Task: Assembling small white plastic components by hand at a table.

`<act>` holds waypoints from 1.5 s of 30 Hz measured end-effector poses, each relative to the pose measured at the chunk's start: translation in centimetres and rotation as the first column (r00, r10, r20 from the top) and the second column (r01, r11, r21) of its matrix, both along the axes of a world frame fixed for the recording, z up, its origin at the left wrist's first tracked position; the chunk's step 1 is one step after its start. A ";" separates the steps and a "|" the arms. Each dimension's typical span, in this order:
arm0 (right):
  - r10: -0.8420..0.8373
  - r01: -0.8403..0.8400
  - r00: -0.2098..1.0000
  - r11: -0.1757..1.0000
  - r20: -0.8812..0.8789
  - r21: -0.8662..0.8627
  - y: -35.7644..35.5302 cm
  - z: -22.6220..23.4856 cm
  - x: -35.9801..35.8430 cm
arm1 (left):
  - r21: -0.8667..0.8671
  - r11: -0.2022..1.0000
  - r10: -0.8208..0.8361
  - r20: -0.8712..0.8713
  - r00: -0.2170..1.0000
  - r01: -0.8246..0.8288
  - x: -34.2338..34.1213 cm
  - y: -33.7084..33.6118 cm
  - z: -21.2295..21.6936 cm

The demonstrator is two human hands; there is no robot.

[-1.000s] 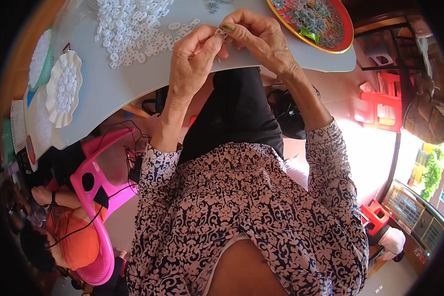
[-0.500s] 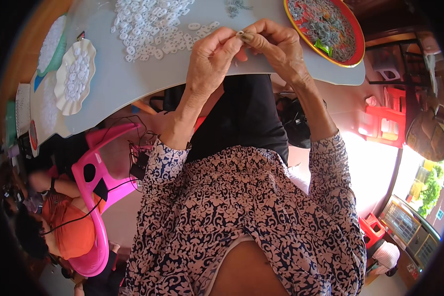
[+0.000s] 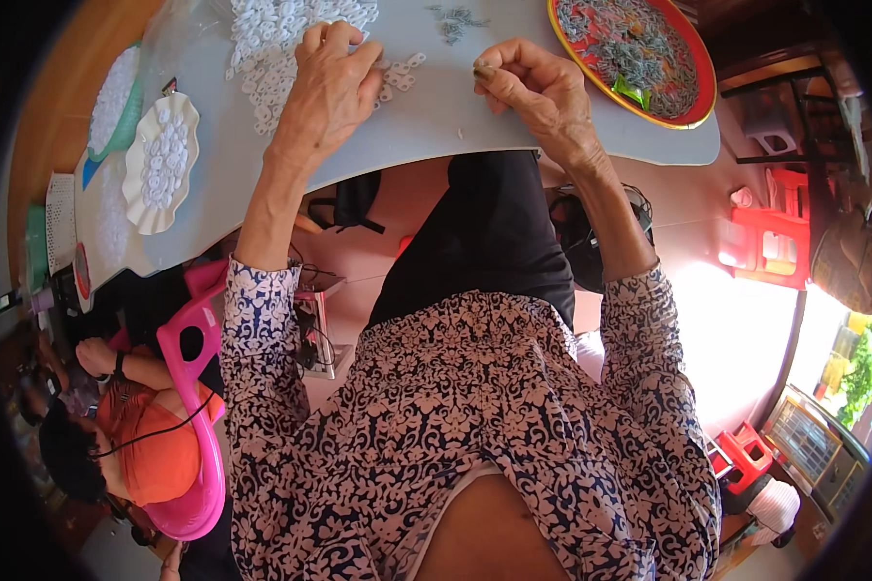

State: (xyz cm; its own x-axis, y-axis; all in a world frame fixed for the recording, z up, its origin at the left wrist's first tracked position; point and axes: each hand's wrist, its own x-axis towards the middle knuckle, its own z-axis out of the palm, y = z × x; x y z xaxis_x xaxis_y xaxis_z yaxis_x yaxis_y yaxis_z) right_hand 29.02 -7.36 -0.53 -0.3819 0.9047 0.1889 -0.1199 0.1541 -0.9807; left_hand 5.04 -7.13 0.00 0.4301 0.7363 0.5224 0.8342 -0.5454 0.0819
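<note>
My left hand (image 3: 325, 97) reaches over a pile of small white oval plastic pieces with holes (image 3: 262, 82) on the grey table (image 3: 228, 174). Its fingers are bent downward and the thumb stands apart from them; nothing shows in its grasp. Over the table near its front edge, my right hand (image 3: 541, 97) is closed, thumb pressed against the curled forefinger. Whatever lies in that pinch is too small or hidden to name. Beyond the right hand is a small heap of thin grey pieces (image 3: 457, 23).
At the right, a red round tray (image 3: 700, 68) holds many thin grey pieces and a green wrapper (image 3: 632, 93). A scalloped cream dish (image 3: 151, 217) and a green bowl (image 3: 128, 134) with white pieces stand left. A person in orange (image 3: 155, 436) sits on a pink chair (image 3: 203, 455).
My hands were together, fingertips meeting over the table. Now the left hand has moved left onto the white pile, while the right hand stays nearly in place, still pinched.
</note>
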 end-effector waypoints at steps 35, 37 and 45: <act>-0.073 0.065 0.965 0.997 -0.250 -0.043 0.0 -0.3 0.3 | -0.460 0.739 0.323 0.883 0.340 0.492 6.8 -1.8 1.5; -0.070 0.063 0.967 0.997 -0.246 -0.036 0.1 -0.6 0.3 | -0.427 0.754 0.346 0.904 0.250 0.499 6.8 -1.5 1.3; -0.086 0.092 0.976 0.995 -0.201 0.023 -0.1 -0.1 0.0 | -0.347 0.748 0.322 0.935 0.147 0.566 7.3 -1.3 0.5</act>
State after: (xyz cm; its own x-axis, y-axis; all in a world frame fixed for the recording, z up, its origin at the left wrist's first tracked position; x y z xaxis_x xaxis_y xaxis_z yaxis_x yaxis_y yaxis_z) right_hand 29.05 -7.44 -0.63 -0.2519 0.9256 0.2825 -0.2977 0.2037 -0.9327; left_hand 12.34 -8.40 0.49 0.0559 0.9925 0.1089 -0.2519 -0.0915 0.9634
